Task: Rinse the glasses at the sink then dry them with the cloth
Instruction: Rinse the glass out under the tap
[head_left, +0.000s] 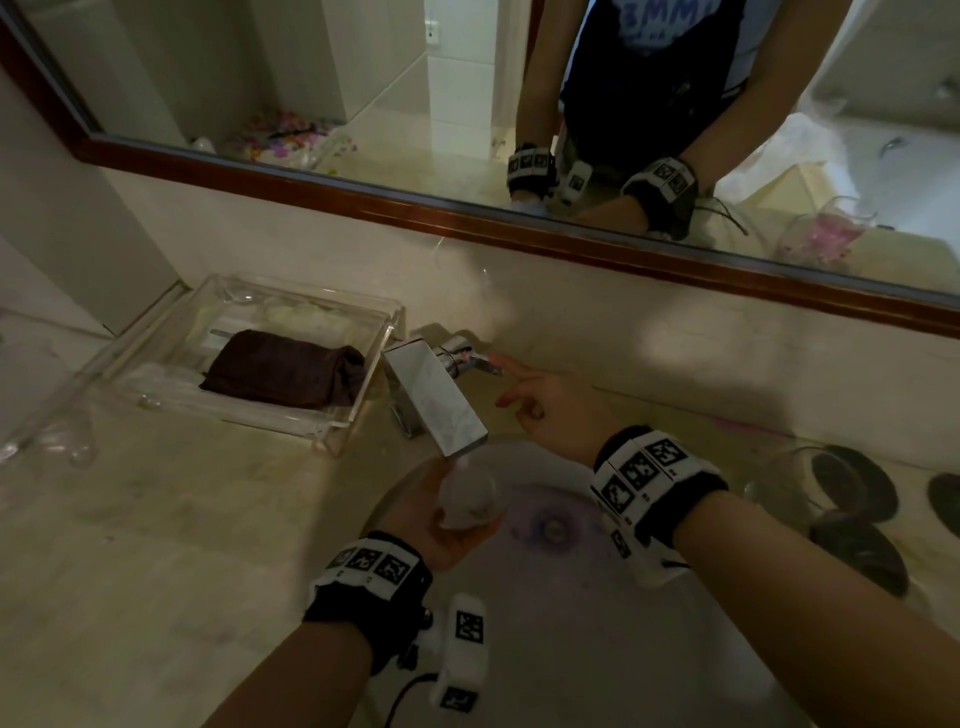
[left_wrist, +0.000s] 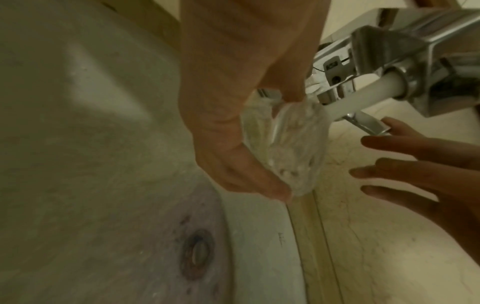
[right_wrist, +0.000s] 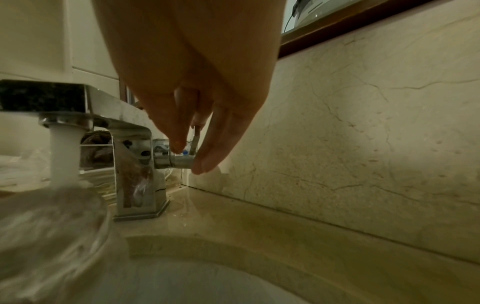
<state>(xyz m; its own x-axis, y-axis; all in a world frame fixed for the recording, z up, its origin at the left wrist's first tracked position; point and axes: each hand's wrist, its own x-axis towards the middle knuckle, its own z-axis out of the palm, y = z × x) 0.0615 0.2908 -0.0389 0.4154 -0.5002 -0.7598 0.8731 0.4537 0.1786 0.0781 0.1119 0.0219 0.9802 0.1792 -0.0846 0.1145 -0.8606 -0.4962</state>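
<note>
One glass (head_left: 470, 500) sits in my left hand (head_left: 434, 525), fingers wrapped round it, held over the sink (head_left: 571, 623) right under the tap (head_left: 434, 400), with white water (left_wrist: 363, 97) pouring into it. My right hand (head_left: 550, 410) reaches to the tap lever (head_left: 480, 362), its straight fingertips (right_wrist: 202, 164) touching it. The brown cloth (head_left: 283, 375) lies in a clear tray (head_left: 358, 415) left of the tap.

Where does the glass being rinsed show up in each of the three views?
Head: the glass is low centre, in the left hand, under the spout.
Left wrist: the glass is centre, gripped by the fingers, water running into it.
Right wrist: the glass is a blurred rim at lower left.
Shared landmark: the chrome faucet.
</note>
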